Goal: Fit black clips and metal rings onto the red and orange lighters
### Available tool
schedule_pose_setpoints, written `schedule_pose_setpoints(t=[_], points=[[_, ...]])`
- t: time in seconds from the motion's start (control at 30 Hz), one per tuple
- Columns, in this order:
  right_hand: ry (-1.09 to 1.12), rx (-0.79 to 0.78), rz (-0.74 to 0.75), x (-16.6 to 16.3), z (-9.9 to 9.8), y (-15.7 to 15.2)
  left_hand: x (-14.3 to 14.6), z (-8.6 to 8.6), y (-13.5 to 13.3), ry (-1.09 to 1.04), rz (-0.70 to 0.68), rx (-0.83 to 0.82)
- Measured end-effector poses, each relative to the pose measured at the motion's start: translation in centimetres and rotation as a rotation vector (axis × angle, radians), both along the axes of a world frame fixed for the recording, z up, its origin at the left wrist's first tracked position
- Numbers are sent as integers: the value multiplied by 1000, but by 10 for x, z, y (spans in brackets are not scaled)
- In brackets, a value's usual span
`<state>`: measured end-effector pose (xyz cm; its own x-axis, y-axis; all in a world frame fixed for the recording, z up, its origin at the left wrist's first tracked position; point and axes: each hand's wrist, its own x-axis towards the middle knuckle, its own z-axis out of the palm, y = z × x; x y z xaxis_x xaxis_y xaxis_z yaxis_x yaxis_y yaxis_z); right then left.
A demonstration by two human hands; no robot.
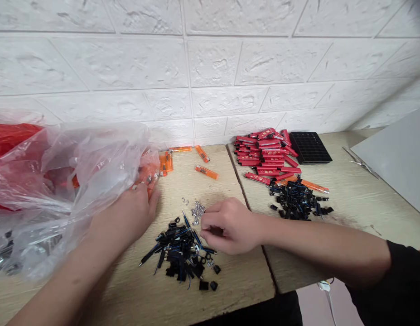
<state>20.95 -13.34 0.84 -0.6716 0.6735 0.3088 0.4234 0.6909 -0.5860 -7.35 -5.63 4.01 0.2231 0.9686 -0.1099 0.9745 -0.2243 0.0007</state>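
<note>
My left hand [137, 213] reaches to the mouth of a clear plastic bag [104, 154], against orange lighters [150, 174] lying there. Its thumb shows, but most fingers are hidden, so I cannot see whether it grips one. My right hand [228, 224] is closed with curled fingertips pressed together; anything in them is too small to make out. Just beside its fingers lies a small heap of shiny metal pieces [197, 211]. Between both hands, nearer to me, spreads a pile of black and blue lighter parts [181, 251].
Red lighter cases [267, 151] are heaped at the back right, beside a black grid tray [310, 147]. Another pile of black parts [294, 199] lies behind my right forearm. Metal tweezers [361, 163] rest farther right. A loose orange lighter [206, 172] lies mid-table; a white brick-patterned wall [213, 63] stands behind.
</note>
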Motion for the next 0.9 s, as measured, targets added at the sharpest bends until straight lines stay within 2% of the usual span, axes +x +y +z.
schedule_pose_setpoints(t=[0.13, 0.23, 0.47, 0.6, 0.7, 0.9], points=[[-6, 5, -1, 0, 0, 0, 9, 6, -6, 22, -41, -94], [4, -3, 2, 0, 0, 0, 12, 11, -11, 30, -74, -99], [13, -10, -10, 0, 1, 0, 20, 8, -21, 70, -138, -139], [26, -21, -15, 0, 2, -1, 29, 8, -24, -6, -191, -138], [20, -31, -19, 0, 2, -1, 28, 2, -23, -80, -279, -111], [39, -33, -21, 0, 2, 0, 18, -22, -12, -127, -361, 7]])
